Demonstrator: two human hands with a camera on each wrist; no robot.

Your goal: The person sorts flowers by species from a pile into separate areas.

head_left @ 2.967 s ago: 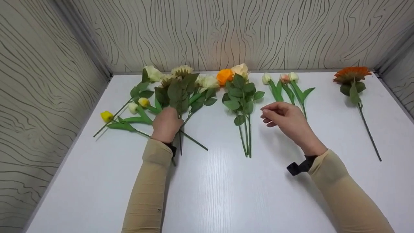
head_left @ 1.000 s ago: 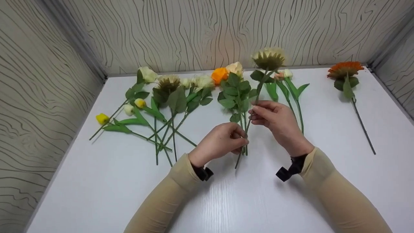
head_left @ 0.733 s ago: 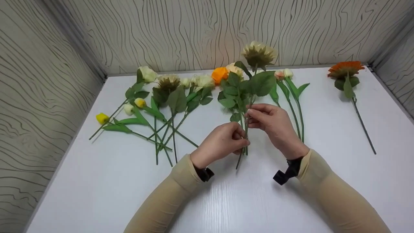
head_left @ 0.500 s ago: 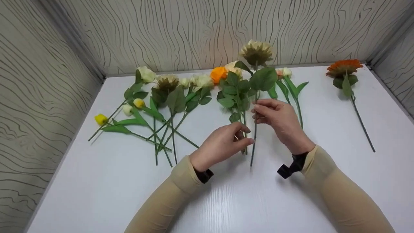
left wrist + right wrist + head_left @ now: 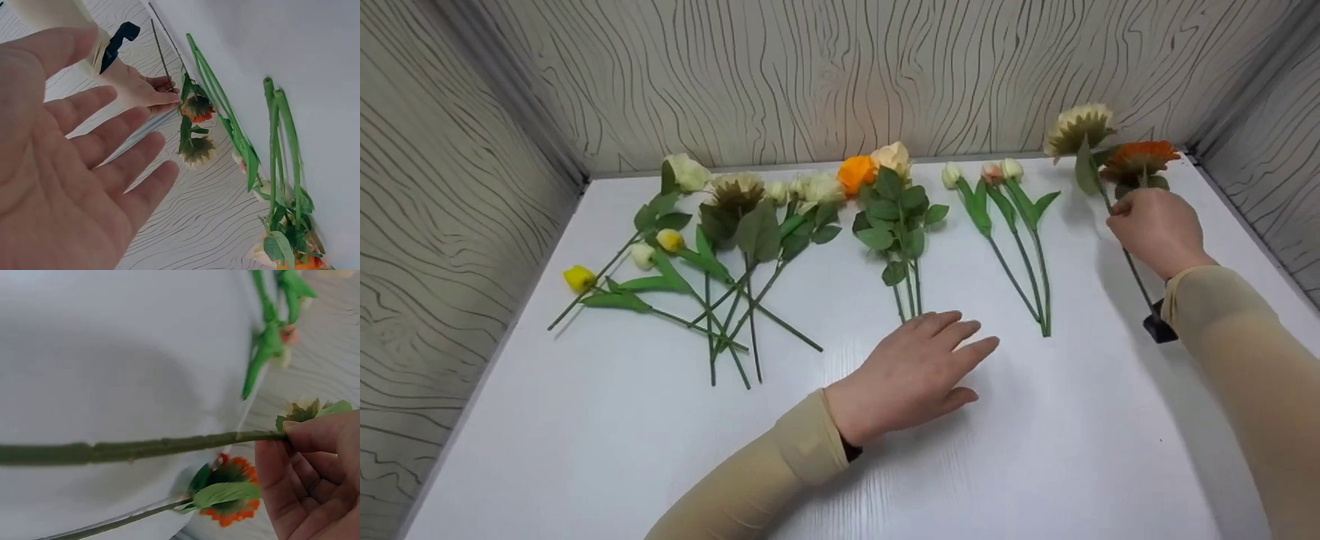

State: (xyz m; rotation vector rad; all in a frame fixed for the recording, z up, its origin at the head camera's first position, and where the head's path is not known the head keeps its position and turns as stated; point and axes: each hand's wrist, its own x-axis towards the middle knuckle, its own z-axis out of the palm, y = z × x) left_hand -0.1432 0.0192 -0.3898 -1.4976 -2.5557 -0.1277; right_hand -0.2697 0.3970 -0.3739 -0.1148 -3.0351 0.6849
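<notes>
Left hand [image 5: 911, 379] spread, empty; your right hand [image 5: 1161, 231] pinches a cream flower [image 5: 1081, 133] that, lowered too close, could snag the orange flower [image 5: 1140, 159].

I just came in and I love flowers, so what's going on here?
A person's right hand pinches a cream flower by its stem, held up beside an orange flower that lies on the white table. The left hand is spread and holds nothing. Three tulips and other flowers lie farther left.

Held flower [image 5: 1081, 133] cream, possibly yellowish; orange flower [image 5: 1140, 157] near far right corner of white table [image 5: 570, 450]; back wall [image 5: 735, 75] greyish, dark wavy lines.
</notes>
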